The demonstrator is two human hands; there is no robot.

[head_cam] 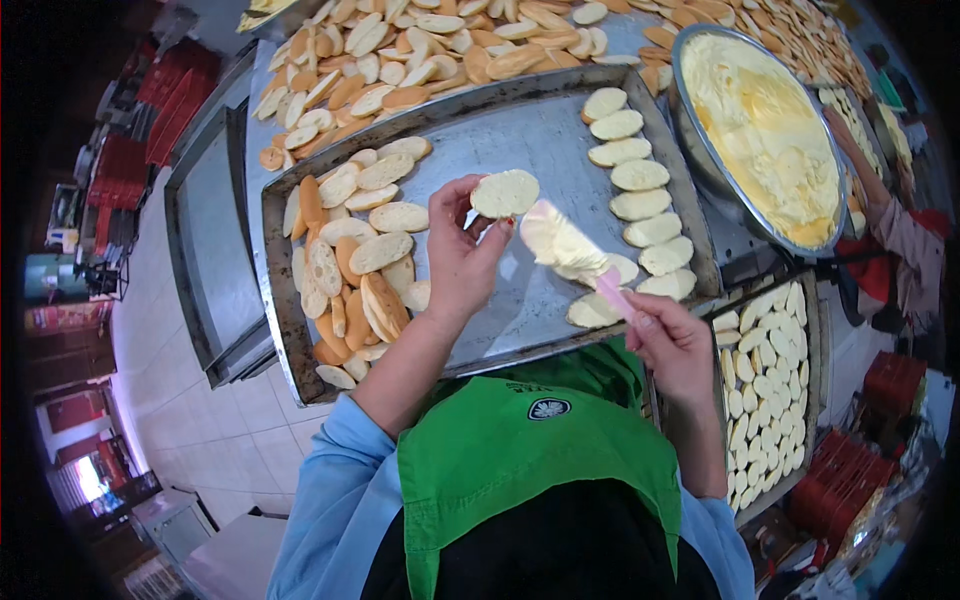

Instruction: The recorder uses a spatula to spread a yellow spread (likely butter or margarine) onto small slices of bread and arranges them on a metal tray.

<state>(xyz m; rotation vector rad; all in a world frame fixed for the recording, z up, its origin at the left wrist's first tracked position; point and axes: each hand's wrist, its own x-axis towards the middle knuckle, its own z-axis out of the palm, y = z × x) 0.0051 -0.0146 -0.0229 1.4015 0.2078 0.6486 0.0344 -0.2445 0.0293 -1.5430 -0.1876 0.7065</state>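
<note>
Over the middle of a metal baking tray, my left hand pinches an oval bread slice with its pale cut face upward. To its right, my right hand grips the pink handle of a spatula, whose blade is loaded with pale yellow cream. Spread slices lie in a column along the tray's right side, some partly behind the spatula. Loose bread slices are heaped at the tray's left. A large metal bowl of cream stands just beyond the tray's right side.
A large pile of bread slices covers the table behind the tray. At lower right is another tray full of coated slices. Empty-looking trays are stacked at left. Another person's arm reaches in at far right, near red crates.
</note>
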